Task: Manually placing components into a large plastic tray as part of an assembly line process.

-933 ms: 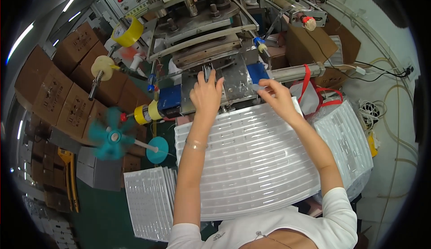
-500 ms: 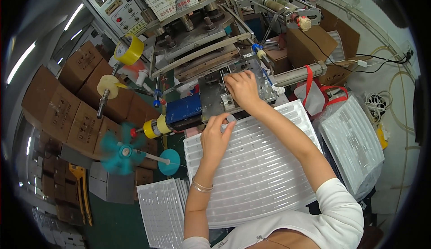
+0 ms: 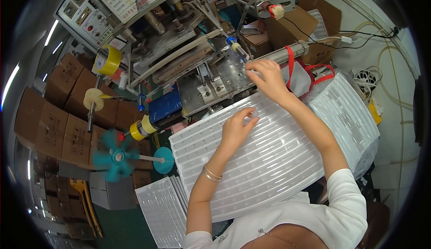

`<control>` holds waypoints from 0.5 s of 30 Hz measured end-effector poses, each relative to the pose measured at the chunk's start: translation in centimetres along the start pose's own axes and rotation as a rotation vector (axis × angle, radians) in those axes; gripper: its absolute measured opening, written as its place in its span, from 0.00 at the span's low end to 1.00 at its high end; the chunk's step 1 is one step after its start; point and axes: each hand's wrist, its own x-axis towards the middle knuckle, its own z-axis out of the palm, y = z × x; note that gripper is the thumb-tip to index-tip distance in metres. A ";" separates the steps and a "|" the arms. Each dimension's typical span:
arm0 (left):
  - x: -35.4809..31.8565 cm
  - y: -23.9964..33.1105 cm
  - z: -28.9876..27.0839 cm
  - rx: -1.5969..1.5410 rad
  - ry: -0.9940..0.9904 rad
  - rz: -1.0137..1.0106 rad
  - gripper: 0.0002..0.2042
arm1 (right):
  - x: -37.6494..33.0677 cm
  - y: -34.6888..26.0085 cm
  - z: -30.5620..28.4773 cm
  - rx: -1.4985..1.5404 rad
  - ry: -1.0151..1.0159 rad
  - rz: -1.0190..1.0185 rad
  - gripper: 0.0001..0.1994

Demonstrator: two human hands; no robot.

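Note:
My left hand (image 3: 236, 131) hovers over a large white ribbed plastic tray (image 3: 269, 172). Its thumb and fingers pinch a small translucent piece (image 3: 254, 113), partly hidden by the fingertips. Farther off and to the right, my right hand (image 3: 270, 82) is raised beside the right end of a metal work plate (image 3: 224, 71). Its fingers are bent and the thumb stands apart from them, with nothing visible between. A metal fixture with two small blocks (image 3: 212, 88) sits on the plate, and neither hand touches it.
A press (image 3: 170, 35) rises behind the plate, with yellow tape rolls (image 3: 107, 60) at its left. A teal fan (image 3: 117, 156) spins at left, near cardboard boxes (image 3: 49, 121). Bagged white trays (image 3: 345, 118) and a red-handled bag (image 3: 298, 76) are at right; more trays (image 3: 161, 211) lie lower left.
My right hand has left the fixture and moved right. My left hand has drawn back from the plate's front edge to over the tray, still pinching the piece. The view has swung to the right.

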 end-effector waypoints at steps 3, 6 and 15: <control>0.6 0.6 2.1 0.139 -0.004 0.027 0.16 | -1.6 1.8 -4.1 -0.032 0.017 0.073 0.07; 1.5 1.0 4.3 0.208 0.005 0.164 0.14 | -2.9 2.0 -8.0 -0.063 0.021 0.139 0.07; 3.0 2.7 8.3 0.567 -0.212 0.192 0.13 | -6.9 3.5 -13.2 -0.012 0.001 0.291 0.08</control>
